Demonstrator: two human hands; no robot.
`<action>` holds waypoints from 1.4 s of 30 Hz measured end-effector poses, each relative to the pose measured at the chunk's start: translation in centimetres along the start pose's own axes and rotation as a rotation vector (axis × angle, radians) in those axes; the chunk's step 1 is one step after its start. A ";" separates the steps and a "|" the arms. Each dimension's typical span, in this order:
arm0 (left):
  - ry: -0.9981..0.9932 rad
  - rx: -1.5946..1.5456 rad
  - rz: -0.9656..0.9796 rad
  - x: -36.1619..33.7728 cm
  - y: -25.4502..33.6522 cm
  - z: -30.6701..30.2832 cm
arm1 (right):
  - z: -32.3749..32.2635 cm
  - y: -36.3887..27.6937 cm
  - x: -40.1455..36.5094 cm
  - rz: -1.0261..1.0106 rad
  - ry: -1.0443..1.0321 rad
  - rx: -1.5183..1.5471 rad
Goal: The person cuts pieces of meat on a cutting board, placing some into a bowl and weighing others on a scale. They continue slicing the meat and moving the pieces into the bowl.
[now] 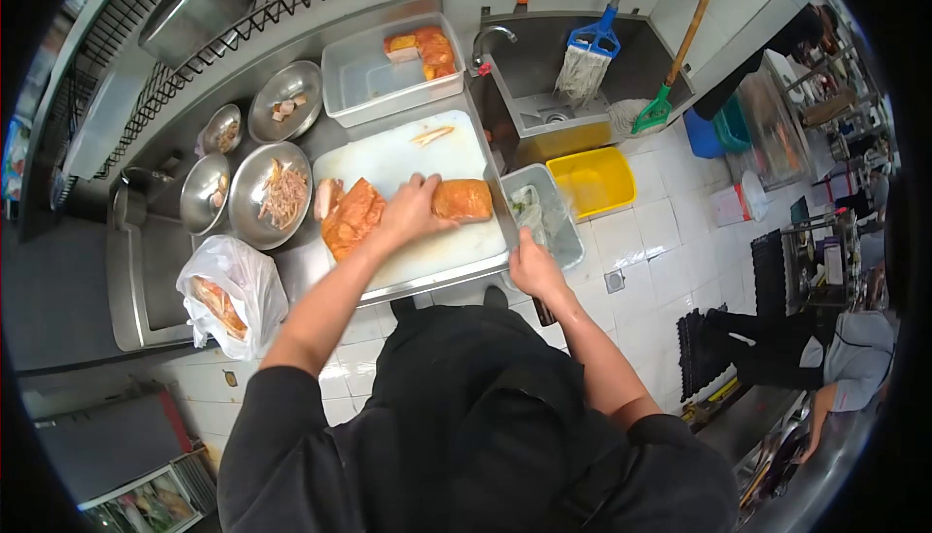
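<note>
My left hand (413, 205) is curled over the left end of an orange-brown block of meat (464, 200) on the white cutting board (442, 259). Left of that hand lies a larger orange-brown slab of meat (354, 217), with a paler cut piece (328, 195) at its side. Just past the board's right edge, my right hand (534, 266) is closed around a knife, whose dark brown handle (544, 313) pokes out below the fist. Its blade is hard to make out against the grey bin (573, 253). Thin scraps (433, 135) rest near the board's far edge.
Behind the board stands a plastic tub (349, 67) with more meat. Steel bowls of shreds (282, 193) and chunks (286, 106) sit left, near a white plastic bag (233, 290). A sink (524, 57) holds mops; a yellow tub (590, 182) is on the floor. Another person (854, 368) stands far right.
</note>
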State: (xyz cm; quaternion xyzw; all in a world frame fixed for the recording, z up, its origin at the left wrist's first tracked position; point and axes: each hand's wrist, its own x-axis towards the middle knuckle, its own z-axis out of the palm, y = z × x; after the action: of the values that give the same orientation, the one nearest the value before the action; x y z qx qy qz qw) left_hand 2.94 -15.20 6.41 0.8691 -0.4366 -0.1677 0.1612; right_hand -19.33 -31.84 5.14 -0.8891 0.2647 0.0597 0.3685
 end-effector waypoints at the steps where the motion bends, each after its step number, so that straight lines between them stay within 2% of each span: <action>1: 0.065 -0.041 -0.170 -1.2 1.2 1.3 | -0.9 0.1 0.6 -0.044 -0.022 -0.031; 2: 0.156 -0.069 -0.218 -3.6 3.3 2.0 | -1.9 0.8 0.8 -0.088 -0.060 -0.069; 3: 0.156 -0.078 -0.232 -4.1 3.2 3.0 | -2.7 0.6 0.6 -0.092 -0.074 -0.077; 5: 0.379 -0.213 -0.188 -4.8 1.6 4.8 | -4.7 -1.0 0.4 -0.105 -0.101 -0.168; 7: 0.358 -0.246 -0.223 -5.0 1.6 3.9 | -6.2 -2.7 0.1 -0.129 -0.137 -0.174; 9: 0.228 -0.267 -0.184 -4.8 1.8 2.4 | -6.9 -4.0 0.0 -0.146 -0.168 -0.178; 11: 0.213 -0.274 -0.190 -4.3 1.6 2.0 | -6.8 -5.2 0.2 -0.177 -0.248 -0.147; 13: 0.207 -0.253 -0.064 -3.7 1.1 1.7 | -5.9 -6.1 0.1 -0.171 -0.262 -0.133; 14: 0.201 -0.257 -0.064 -3.2 0.8 1.5 | -5.5 -6.4 0.0 -0.162 -0.268 -0.112; 16: 0.026 -0.225 -0.029 -2.4 0.6 0.6 | -5.3 -7.5 -0.4 -0.139 -0.298 -0.135; 20: -0.082 -0.260 0.036 -1.8 -0.7 0.2 | -5.4 -9.0 -1.0 -0.087 -0.391 -0.205; 27: -0.091 -0.302 0.056 -1.6 -0.3 -0.4 | -6.4 -11.6 -2.1 0.092 -0.450 -0.198; 38: -0.150 -0.383 0.090 -0.9 -1.2 -1.0 | -6.1 -12.5 -2.0 0.153 -0.482 -0.198; 42: -0.099 -0.381 0.118 -1.0 -1.4 -0.4 | -7.1 -13.4 -1.6 0.164 -0.496 -0.209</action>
State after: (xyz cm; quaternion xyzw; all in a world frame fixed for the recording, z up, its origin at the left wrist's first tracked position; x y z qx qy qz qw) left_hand 3.52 -13.55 6.34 0.7865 -0.4543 -0.2801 0.3107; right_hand -14.45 -28.20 19.09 -0.8561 0.2301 0.3321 0.3221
